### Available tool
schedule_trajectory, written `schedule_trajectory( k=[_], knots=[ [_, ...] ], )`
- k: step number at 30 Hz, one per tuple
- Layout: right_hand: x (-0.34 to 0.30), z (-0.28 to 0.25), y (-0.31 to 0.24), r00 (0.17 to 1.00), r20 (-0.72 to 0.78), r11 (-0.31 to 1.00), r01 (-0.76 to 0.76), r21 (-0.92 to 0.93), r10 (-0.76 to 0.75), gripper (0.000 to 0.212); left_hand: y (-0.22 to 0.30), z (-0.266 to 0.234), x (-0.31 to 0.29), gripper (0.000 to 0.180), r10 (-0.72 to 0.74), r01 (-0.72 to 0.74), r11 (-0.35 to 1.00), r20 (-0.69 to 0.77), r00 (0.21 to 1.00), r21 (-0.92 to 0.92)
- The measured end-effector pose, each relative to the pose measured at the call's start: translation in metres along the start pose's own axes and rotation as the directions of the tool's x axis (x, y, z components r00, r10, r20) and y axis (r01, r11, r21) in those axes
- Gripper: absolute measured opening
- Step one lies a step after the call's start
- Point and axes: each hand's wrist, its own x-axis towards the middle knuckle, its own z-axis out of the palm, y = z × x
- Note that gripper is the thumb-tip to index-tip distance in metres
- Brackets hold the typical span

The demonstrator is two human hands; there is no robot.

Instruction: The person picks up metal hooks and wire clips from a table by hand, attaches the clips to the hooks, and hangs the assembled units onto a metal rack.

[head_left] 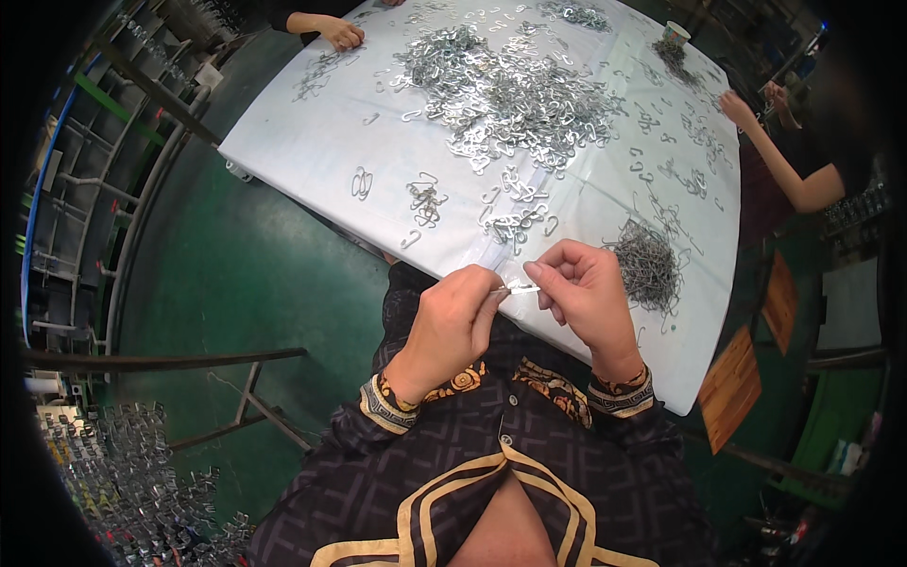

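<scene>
At the near edge of the table, my left hand (452,319) pinches a small, shiny metal piece (522,290), probably one of the metal hooks. My right hand (588,295) has its thumb and forefinger closed at the right end of that same piece. Fingertips hide most of its shape. Just beyond my hands lies a small group of flat metal hooks (515,225). A tangled heap of thin bent wire pieces (647,265) sits beside my right hand. Farther left are several darker hooks (427,203).
A large pile of hooks (529,104) covers the middle of the white-covered table (302,142). A co-worker's hand (340,34) rests at the far left, another person's arm (784,165) at the right. A cup (675,34) stands far right; wooden stools (735,387) stand beside the table.
</scene>
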Motion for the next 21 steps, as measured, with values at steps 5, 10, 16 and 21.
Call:
schedule_trajectory(
  k=[5,10,16,21],
  knots=[
    [0.005,0.001,0.010,1.000,-0.011,0.984,0.013,0.179,-0.011,0.018,0.001,0.001,0.000,0.003,-0.162,0.159,0.984,-0.031,0.986,-0.076],
    [0.011,-0.006,0.016,0.999,0.035,0.983,0.013,0.185,-0.019,0.015,-0.002,0.003,0.001,0.003,-0.199,0.197,0.973,-0.007,0.980,-0.122],
    [0.007,-0.011,0.014,0.977,0.212,1.000,-0.013,0.021,0.008,0.012,-0.005,0.003,-0.002,0.003,-0.236,0.237,0.965,0.017,0.972,-0.116],
    [0.009,-0.011,0.016,0.989,0.136,0.996,0.059,-0.066,-0.050,0.013,-0.005,0.004,-0.001,0.009,-0.262,0.265,0.954,0.041,0.964,-0.141]
  ],
)
